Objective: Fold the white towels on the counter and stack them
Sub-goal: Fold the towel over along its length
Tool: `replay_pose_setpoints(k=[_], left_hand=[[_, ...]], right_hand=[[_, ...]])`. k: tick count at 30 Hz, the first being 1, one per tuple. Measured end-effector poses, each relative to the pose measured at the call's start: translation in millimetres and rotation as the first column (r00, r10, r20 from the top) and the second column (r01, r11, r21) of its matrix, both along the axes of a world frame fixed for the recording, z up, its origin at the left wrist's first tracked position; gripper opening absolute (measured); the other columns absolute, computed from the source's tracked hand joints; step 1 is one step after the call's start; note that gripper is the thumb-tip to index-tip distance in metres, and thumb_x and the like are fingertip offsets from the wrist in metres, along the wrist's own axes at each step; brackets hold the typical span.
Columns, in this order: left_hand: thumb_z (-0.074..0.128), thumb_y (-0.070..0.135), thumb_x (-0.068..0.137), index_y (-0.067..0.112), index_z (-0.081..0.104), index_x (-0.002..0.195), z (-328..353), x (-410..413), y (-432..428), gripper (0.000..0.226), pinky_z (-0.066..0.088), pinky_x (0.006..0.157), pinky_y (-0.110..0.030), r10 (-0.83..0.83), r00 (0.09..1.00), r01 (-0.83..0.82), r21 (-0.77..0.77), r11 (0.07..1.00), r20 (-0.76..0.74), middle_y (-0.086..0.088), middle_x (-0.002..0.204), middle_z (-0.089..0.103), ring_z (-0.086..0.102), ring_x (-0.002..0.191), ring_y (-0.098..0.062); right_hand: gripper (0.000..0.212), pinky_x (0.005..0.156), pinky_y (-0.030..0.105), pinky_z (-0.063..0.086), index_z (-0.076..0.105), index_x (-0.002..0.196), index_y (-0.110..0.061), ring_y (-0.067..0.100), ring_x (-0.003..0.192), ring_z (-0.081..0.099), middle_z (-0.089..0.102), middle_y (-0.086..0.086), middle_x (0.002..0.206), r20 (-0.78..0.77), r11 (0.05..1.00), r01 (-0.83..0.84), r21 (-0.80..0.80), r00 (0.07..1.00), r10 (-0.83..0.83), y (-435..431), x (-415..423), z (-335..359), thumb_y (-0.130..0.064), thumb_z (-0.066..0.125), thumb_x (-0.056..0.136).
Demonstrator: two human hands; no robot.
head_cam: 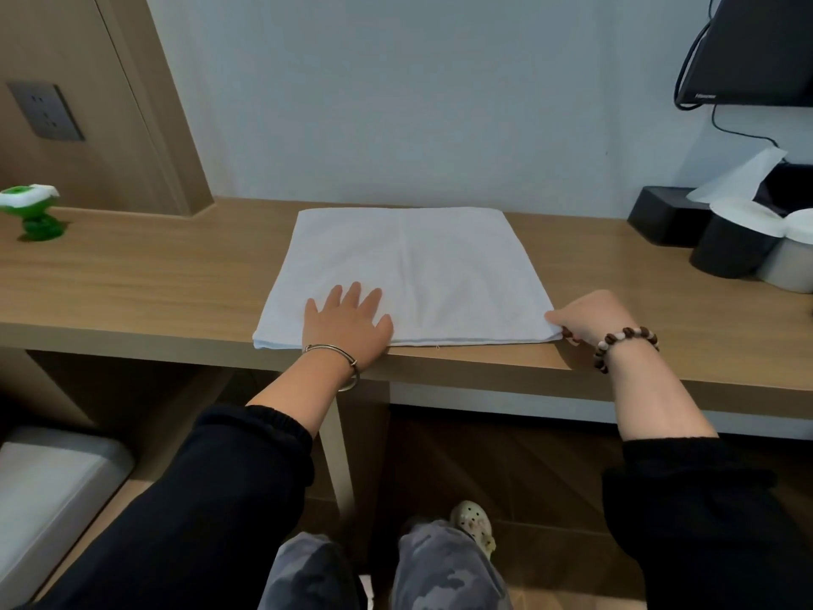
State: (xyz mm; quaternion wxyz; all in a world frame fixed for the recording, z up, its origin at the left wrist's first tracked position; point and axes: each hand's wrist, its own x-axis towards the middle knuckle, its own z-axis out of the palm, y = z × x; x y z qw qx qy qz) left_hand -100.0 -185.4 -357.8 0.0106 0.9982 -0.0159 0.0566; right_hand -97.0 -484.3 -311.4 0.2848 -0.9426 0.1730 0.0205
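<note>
A white towel (413, 261) lies folded flat on the wooden counter (145, 279), its near edge along the counter's front edge. My left hand (347, 321) rests flat on the towel's near left part, fingers spread and straight. My right hand (587, 317) pinches the towel's near right corner, fingers curled at the counter's front edge. Only this one towel shows on the counter.
A green and white object (33, 209) stands at the counter's far left. At the right stand a black tissue box (664, 217), a black cup (730, 244) and a white cup (792, 257). A screen (756, 46) hangs above them. A grey cushioned seat (48, 499) sits low left.
</note>
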Motion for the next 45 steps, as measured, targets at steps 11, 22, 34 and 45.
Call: replay_pose_setpoints(k=[11, 22, 34, 45], left_hand=[[0.031, 0.042, 0.097, 0.026, 0.043, 0.138, 5.4, -7.5, 5.4, 0.046, 0.028, 0.108, -0.040, -0.200, 0.969, 0.220, -0.131, 0.967, 0.148, 0.000, 0.148, 0.039, 0.033, 0.136, -0.019], [0.058, 0.024, 0.091, 0.014, 0.074, 0.094, 31.3, -28.6, 10.4, 0.019, 0.046, 0.075, -0.030, -0.524, 0.824, 0.550, -0.077, 0.832, 0.216, -0.003, 0.100, 0.066, 0.057, 0.091, -0.020], [0.049, 0.018, 0.094, 0.005, 0.066, 0.087, 44.6, -29.8, 4.7, 0.023, 0.048, 0.067, -0.036, -0.555, 0.811, 0.534, 0.151, 0.832, 0.186, -0.008, 0.089, 0.062, 0.057, 0.080, -0.024], [0.063, 0.010, 0.084, 0.003, 0.059, 0.062, 35.4, -43.0, 6.8, 0.023, 0.041, 0.046, -0.031, -0.642, 0.712, 0.621, 0.169, 0.765, 0.286, -0.010, 0.068, 0.057, 0.055, 0.063, -0.027]], right_hand=[[0.039, 0.051, 0.024, 0.040, 0.065, 0.070, -0.002, 0.019, 0.065, 0.056, 0.065, 0.013, 0.077, 0.037, 0.978, -0.041, -0.203, 0.998, 0.049, 3.6, -0.1, -7.9, -0.035, 0.060, 0.088], [0.024, 0.049, 0.025, 0.034, 0.050, 0.061, -0.010, 0.022, 0.053, 0.047, 0.050, 0.006, 0.060, 0.243, 0.983, 0.109, -0.145, 0.967, -0.071, 16.5, -8.2, -24.8, -0.015, 0.053, 0.085], [0.015, 0.049, 0.026, 0.033, 0.051, 0.074, -0.009, 0.023, 0.059, 0.049, 0.053, 0.008, 0.070, 0.274, 0.979, 0.136, -0.150, 0.957, -0.091, 17.5, -5.3, -33.1, -0.013, 0.047, 0.087], [0.020, 0.077, 0.039, 0.048, 0.053, 0.106, -0.010, 0.028, 0.092, 0.054, 0.057, 0.012, 0.108, 0.198, 0.972, 0.111, -0.207, 0.978, -0.069, 24.9, -14.3, -19.1, -0.012, 0.051, 0.087]])
